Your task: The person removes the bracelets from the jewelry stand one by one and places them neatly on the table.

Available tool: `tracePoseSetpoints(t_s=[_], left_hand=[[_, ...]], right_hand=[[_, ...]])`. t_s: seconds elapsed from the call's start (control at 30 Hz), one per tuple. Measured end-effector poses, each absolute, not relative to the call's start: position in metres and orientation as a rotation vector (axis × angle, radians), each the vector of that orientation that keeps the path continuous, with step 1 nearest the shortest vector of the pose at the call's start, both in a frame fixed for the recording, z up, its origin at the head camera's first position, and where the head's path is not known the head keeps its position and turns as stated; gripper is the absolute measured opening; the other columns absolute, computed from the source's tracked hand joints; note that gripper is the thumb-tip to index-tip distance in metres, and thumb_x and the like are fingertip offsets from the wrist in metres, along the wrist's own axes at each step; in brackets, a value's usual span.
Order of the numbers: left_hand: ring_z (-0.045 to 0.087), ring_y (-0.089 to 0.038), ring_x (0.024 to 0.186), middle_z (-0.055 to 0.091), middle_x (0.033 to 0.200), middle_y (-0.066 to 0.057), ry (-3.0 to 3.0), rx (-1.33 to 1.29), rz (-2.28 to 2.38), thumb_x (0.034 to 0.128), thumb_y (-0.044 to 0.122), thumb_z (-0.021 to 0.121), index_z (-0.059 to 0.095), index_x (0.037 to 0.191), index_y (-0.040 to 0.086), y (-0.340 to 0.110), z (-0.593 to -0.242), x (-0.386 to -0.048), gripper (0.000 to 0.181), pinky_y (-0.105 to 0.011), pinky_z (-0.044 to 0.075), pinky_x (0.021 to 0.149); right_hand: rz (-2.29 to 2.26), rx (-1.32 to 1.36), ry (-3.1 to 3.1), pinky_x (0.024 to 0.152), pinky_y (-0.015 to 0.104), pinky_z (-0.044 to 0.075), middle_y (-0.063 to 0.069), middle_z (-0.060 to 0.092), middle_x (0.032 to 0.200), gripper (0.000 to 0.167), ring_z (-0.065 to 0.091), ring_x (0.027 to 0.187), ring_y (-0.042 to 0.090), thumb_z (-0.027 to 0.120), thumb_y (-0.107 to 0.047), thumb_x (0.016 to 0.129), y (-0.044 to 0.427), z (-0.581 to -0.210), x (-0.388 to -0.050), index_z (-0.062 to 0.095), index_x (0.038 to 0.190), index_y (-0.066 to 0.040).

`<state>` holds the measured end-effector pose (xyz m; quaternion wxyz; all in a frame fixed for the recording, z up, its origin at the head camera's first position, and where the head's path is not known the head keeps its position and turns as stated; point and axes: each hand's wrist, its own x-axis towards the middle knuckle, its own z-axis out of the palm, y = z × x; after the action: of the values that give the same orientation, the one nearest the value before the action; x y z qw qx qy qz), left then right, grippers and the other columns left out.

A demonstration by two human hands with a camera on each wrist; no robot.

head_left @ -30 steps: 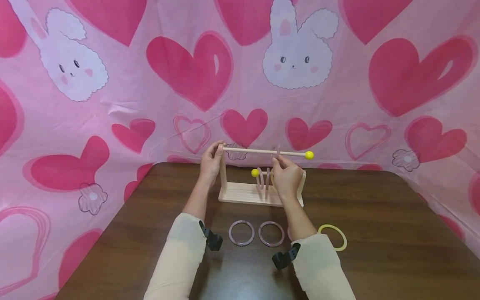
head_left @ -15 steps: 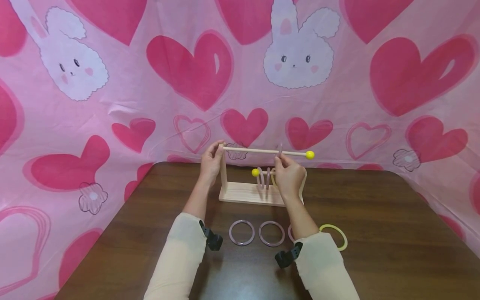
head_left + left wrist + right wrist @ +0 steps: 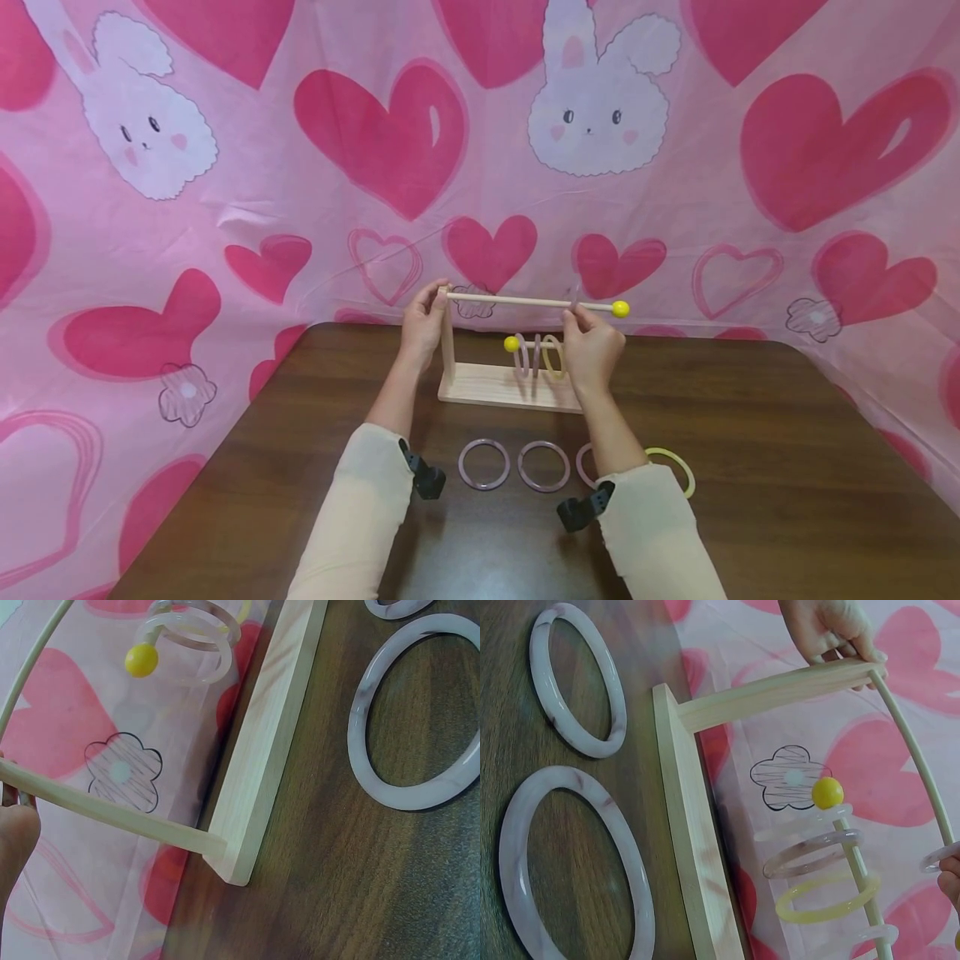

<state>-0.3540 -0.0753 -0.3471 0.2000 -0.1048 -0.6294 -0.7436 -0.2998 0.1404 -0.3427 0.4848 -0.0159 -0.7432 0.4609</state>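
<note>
My left hand (image 3: 423,325) grips the top of the left upright of a wooden bangle stand (image 3: 498,387). From there a thin upper rod (image 3: 510,299) runs right to a yellow ball (image 3: 620,309). My right hand (image 3: 594,350) pinches a translucent pale bangle (image 3: 575,296) that encircles this rod, close to the ball. On the lower rod, which ends in another yellow ball (image 3: 827,793), hang several bangles, among them a brownish-purple bangle (image 3: 810,844) and a yellow bangle (image 3: 817,916). The right hand and forearm hide the stand's right end in the head view.
In front of the stand, a row of bangles lies flat on the brown table (image 3: 315,500): a mauve bangle (image 3: 462,464), a second mauve bangle (image 3: 522,467), a pinkish bangle (image 3: 581,467) partly behind the right forearm, and a yellow bangle (image 3: 686,475). A pink heart-print cloth (image 3: 337,183) hangs behind.
My right hand has slid the pale bangle rightward along the upper rod towards the ball. More of the lower rod's yellow bangle now shows. The left hand has stayed in place.
</note>
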Motion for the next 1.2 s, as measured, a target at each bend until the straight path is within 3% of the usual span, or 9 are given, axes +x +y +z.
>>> tracePoseSetpoints(t_s=[1.0,1.2], left_hand=[[0.053,-0.011,0.097,0.06,0.115,-0.018,-1.764,-0.285,-2.087,0.0922,0.005,0.052,0.055,0.119,-0.006,-0.076,-0.347,-0.353,0.029,-0.027,0.043,0.09],[0.053,-0.014,0.1,0.06,0.116,-0.018,-1.772,-0.276,-2.085,0.0919,0.006,0.053,0.056,0.119,-0.005,-0.075,-0.346,-0.353,0.029,-0.029,0.043,0.091]], right_hand=[[1.174,-0.187,-1.762,0.065,0.036,0.053,0.016,0.069,0.082,0.013,0.067,0.075,0.025,0.07,-0.005,0.078,0.159,-0.345,-0.297,0.073,0.089,0.001],[1.211,-0.192,-1.737,0.059,0.015,0.048,0.016,0.069,0.079,0.012,0.067,0.073,0.024,0.069,-0.005,0.079,0.164,-0.345,-0.296,0.073,0.088,0.002]])
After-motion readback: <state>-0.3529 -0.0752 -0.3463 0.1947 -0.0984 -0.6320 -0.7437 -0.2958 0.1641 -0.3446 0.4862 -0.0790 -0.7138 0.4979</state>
